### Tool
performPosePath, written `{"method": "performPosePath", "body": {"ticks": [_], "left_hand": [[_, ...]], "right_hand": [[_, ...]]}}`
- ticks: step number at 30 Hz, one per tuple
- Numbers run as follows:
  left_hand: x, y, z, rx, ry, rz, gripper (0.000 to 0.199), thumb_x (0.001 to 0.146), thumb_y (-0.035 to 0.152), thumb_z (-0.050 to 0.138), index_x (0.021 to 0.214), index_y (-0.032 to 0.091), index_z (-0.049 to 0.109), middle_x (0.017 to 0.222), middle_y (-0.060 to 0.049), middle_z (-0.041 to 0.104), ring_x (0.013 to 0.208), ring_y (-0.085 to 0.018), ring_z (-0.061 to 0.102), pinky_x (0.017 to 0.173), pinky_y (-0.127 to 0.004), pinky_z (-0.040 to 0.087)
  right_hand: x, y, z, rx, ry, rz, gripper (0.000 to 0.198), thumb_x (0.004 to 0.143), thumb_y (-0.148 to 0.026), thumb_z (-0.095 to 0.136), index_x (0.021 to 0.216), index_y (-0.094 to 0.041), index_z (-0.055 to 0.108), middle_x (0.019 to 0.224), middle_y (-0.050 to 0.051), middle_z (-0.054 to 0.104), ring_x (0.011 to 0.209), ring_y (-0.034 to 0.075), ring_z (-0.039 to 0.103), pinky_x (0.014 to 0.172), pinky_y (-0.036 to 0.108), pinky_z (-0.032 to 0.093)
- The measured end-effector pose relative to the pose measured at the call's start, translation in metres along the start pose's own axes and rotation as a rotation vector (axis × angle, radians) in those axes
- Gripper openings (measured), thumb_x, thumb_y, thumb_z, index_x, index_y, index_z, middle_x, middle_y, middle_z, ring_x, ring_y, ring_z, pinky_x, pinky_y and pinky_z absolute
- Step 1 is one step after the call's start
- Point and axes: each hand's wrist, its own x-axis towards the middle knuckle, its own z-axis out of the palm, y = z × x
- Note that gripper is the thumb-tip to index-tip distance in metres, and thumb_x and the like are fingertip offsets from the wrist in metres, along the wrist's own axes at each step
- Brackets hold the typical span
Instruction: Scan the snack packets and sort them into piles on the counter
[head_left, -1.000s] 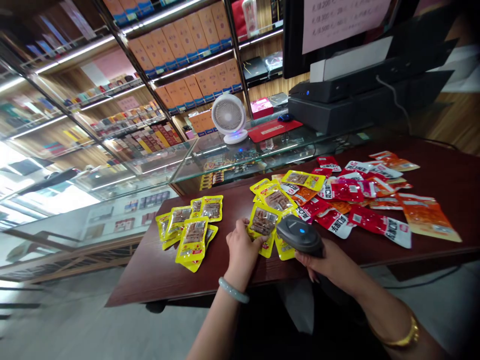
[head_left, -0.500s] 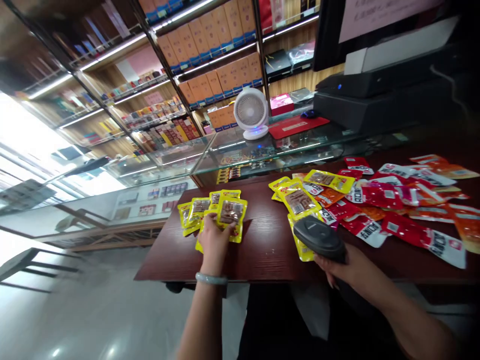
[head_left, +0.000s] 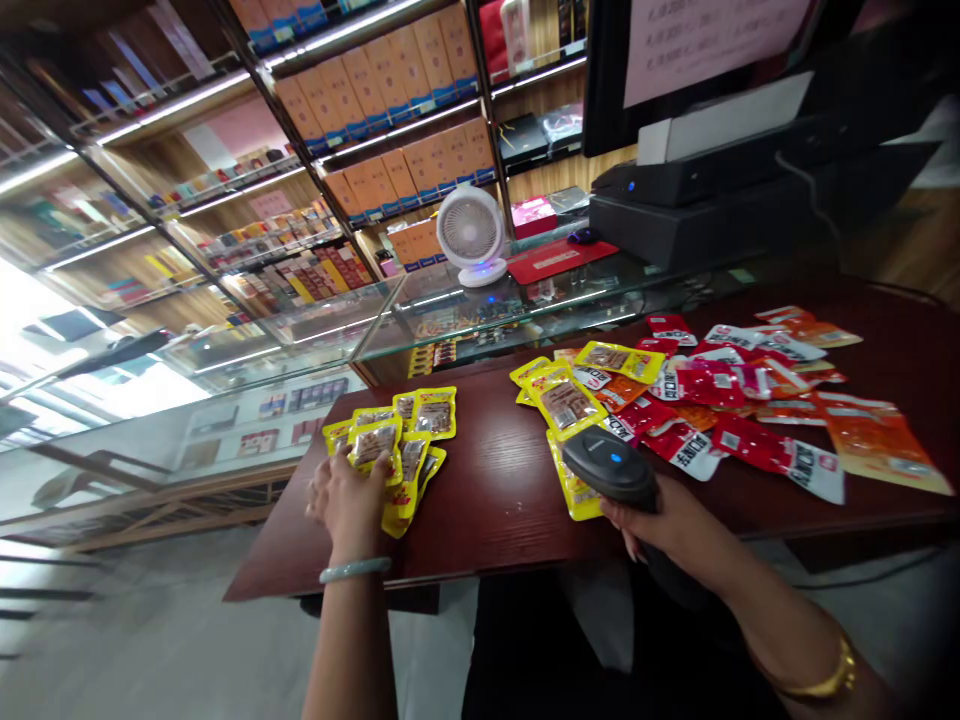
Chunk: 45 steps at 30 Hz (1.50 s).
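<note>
A: Hands?

B: Left hand (head_left: 349, 502) at nine o'clock from tabletop (head_left: 487, 480) middle, fingers about a yellow packet (head_left: 375, 438), thumb at its edge; can't tell whether gripping or let go. Right hand (head_left: 679, 525) at four o'clock, clenched on a black scanner (head_left: 607, 460).

A: Progress?

B: Partway, judging by layout. Probably done: loose yellow cluster (head_left: 435, 412) at nine to ten. Probably left: yellow packets on the right (head_left: 566, 400) at two, lowest one partly behind scanner head. Maybe also red-and-white packets (head_left: 709, 380) and orange packets (head_left: 877, 440), overlapping, two to three. Can't count underneath.

A: Edges, room?

B: Near edge at six, just below both hands. Glass case (head_left: 450, 336) along twelve, white fan (head_left: 470, 230) on top. Bare wood between yellow groups, open for crossing. Some room at eight too, toward left end. Tight at three: crowded with packets.
</note>
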Motion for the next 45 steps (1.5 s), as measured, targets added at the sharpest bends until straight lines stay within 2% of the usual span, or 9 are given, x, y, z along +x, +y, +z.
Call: {"method": "performPosePath", "body": {"ticks": [5, 9, 13, 17, 22, 29, 34, 41, 45], "left_hand": [[-0.037, 0.056, 0.003, -0.085, 0.072, 0.336, 0.050, 0.087, 0.056, 0.054, 0.125, 0.024, 0.057, 0.134, -0.011, 0.058, 0.130, -0.031, 0.046, 0.108, -0.047, 0.033], [-0.081, 0.118, 0.019, -0.119, -0.154, 0.620, 0.043, 0.088, 0.054, 0.056, 0.120, 0.025, 0.062, 0.120, -0.010, 0.066, 0.117, -0.028, 0.056, 0.099, -0.043, 0.039], [-0.108, 0.170, 0.037, -0.030, -0.260, 0.714, 0.055, 0.086, 0.067, 0.050, 0.115, 0.022, 0.064, 0.120, -0.013, 0.065, 0.116, -0.031, 0.054, 0.094, -0.043, 0.040], [-0.112, 0.199, 0.049, 0.063, -0.280, 0.704, 0.060, 0.083, 0.072, 0.048, 0.099, 0.017, 0.065, 0.116, -0.015, 0.063, 0.115, -0.034, 0.052, 0.093, -0.045, 0.039], [-0.106, 0.204, 0.056, 0.011, -0.282, 0.659, 0.043, 0.081, 0.059, 0.061, 0.097, 0.019, 0.060, 0.111, -0.012, 0.065, 0.111, -0.032, 0.056, 0.089, -0.042, 0.041], [-0.098, 0.188, 0.066, -0.475, -0.543, 0.580, 0.019, 0.086, 0.030, 0.062, 0.098, 0.022, 0.051, 0.092, -0.005, 0.070, 0.085, -0.019, 0.067, 0.071, -0.027, 0.045], [-0.103, 0.179, 0.066, -0.682, -0.550, 0.571, 0.010, 0.088, 0.025, 0.056, 0.097, 0.022, 0.051, 0.094, -0.003, 0.070, 0.083, -0.016, 0.067, 0.073, -0.026, 0.048], [-0.109, 0.168, 0.058, -0.651, -0.470, 0.584, 0.011, 0.088, 0.017, 0.049, 0.097, 0.020, 0.054, 0.101, -0.009, 0.069, 0.094, -0.019, 0.066, 0.080, -0.030, 0.049], [-0.101, 0.159, 0.063, -0.721, -0.491, 0.551, 0.009, 0.088, 0.021, 0.051, 0.096, 0.022, 0.054, 0.094, -0.005, 0.069, 0.084, -0.017, 0.066, 0.074, -0.027, 0.050]], "right_hand": [[-0.001, 0.005, -0.008, 0.041, 0.026, -0.026, 0.039, 0.080, -0.055, 0.069, 0.083, -0.019, 0.055, 0.054, -0.004, 0.057, 0.043, 0.013, 0.053, 0.045, 0.025, 0.041], [-0.003, 0.011, -0.016, 0.058, 0.039, -0.034, 0.040, 0.081, -0.056, 0.069, 0.090, -0.018, 0.058, 0.051, -0.005, 0.057, 0.042, 0.013, 0.054, 0.045, 0.025, 0.041], [-0.006, 0.009, -0.023, 0.095, 0.055, -0.050, 0.046, 0.080, -0.057, 0.070, 0.100, -0.017, 0.060, 0.056, -0.004, 0.059, 0.042, 0.013, 0.054, 0.044, 0.025, 0.043], [-0.010, 0.003, -0.027, 0.126, 0.078, -0.049, 0.051, 0.077, -0.061, 0.071, 0.101, -0.017, 0.059, 0.054, -0.004, 0.057, 0.042, 0.013, 0.051, 0.043, 0.025, 0.043], [-0.013, 0.000, -0.031, 0.128, 0.091, -0.033, 0.048, 0.077, -0.057, 0.073, 0.099, -0.017, 0.059, 0.049, -0.006, 0.054, 0.041, 0.012, 0.050, 0.043, 0.024, 0.042], [-0.011, 0.001, -0.029, 0.140, 0.072, -0.034, 0.039, 0.080, -0.051, 0.073, 0.098, -0.019, 0.060, 0.053, -0.005, 0.056, 0.042, 0.013, 0.051, 0.043, 0.024, 0.043], [-0.008, 0.002, -0.020, 0.090, 0.050, -0.017, 0.035, 0.080, -0.047, 0.073, 0.094, -0.019, 0.058, 0.055, -0.005, 0.057, 0.043, 0.013, 0.052, 0.044, 0.025, 0.042], [-0.006, -0.001, -0.010, 0.023, 0.022, -0.003, 0.033, 0.081, -0.046, 0.070, 0.089, -0.017, 0.058, 0.051, -0.004, 0.056, 0.042, 0.013, 0.053, 0.045, 0.025, 0.041], [-0.007, -0.003, -0.008, 0.010, 0.022, 0.019, 0.038, 0.078, -0.049, 0.073, 0.090, -0.017, 0.058, 0.049, -0.005, 0.056, 0.042, 0.014, 0.053, 0.045, 0.025, 0.040]]}}
